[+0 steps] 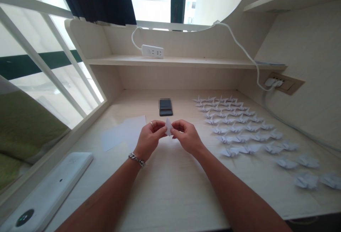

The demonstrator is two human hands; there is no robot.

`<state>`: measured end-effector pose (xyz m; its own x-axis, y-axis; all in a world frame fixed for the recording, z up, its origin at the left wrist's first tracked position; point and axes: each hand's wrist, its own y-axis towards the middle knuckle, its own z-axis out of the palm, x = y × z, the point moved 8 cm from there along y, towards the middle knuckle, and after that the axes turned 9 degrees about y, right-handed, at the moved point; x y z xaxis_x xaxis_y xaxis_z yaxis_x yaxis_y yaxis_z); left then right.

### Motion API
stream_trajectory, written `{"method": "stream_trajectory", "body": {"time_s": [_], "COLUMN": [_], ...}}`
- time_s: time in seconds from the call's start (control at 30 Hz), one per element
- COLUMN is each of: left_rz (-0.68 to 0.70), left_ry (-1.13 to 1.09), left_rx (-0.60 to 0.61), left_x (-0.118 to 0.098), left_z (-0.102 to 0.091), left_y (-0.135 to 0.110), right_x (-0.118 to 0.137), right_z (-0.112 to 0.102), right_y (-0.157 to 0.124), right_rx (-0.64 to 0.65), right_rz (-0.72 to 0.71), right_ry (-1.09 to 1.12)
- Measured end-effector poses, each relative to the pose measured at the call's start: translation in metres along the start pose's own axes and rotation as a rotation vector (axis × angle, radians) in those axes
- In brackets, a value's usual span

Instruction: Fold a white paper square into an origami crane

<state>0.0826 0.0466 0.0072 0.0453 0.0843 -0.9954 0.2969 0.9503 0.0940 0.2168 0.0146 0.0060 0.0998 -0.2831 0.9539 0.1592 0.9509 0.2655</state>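
Note:
A small white piece of folded paper (168,127) is held upright between both hands above the desk. My left hand (151,135), with a ring and a chain bracelet (136,159), pinches its left edge between thumb and fingers. On the opposite edge, my right hand (187,135) has its thumb and fingers closed on the same paper. Several white origami cranes (241,119) stand in rows on the right side of the desk. Flat white paper sheets (119,132) lie to the left of my hands.
Beyond my hands lies a dark, phone-like device (166,107). A long white appliance (50,193) rests along the desk's left side. On the shelf (181,61) sits a white power strip (152,51). A cable runs to the wall socket (285,83) at the right.

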Motion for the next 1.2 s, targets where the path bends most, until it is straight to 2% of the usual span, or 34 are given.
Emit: {"method": "stream_trajectory", "body": {"time_s": [0.17,0.3,0.63,0.87,1.2], "left_rz": [0.144,0.170,0.229,0.188,0.197], "left_ry": [0.227,0.308,0.287,0.290,0.279], "left_rx": [0.040,0.101,0.028,0.094,-0.029], "left_x": [-0.006,-0.008,-0.011,-0.008,-0.011], "left_z": [0.003,0.009,0.008,0.013,0.006], "left_y": [0.000,-0.003,-0.006,-0.006,-0.008], "right_x": [0.000,0.006,0.002,0.006,0.000], "right_z": [-0.002,-0.004,-0.006,-0.010,-0.007], "right_y": [0.000,-0.001,-0.001,-0.001,-0.004], "right_rx": [-0.038,-0.065,-0.099,-0.144,-0.158], "right_rz": [-0.029,-0.053,-0.032,-0.038,0.034], "right_ry": [-0.044,-0.024,0.096,0.117,0.185]}}
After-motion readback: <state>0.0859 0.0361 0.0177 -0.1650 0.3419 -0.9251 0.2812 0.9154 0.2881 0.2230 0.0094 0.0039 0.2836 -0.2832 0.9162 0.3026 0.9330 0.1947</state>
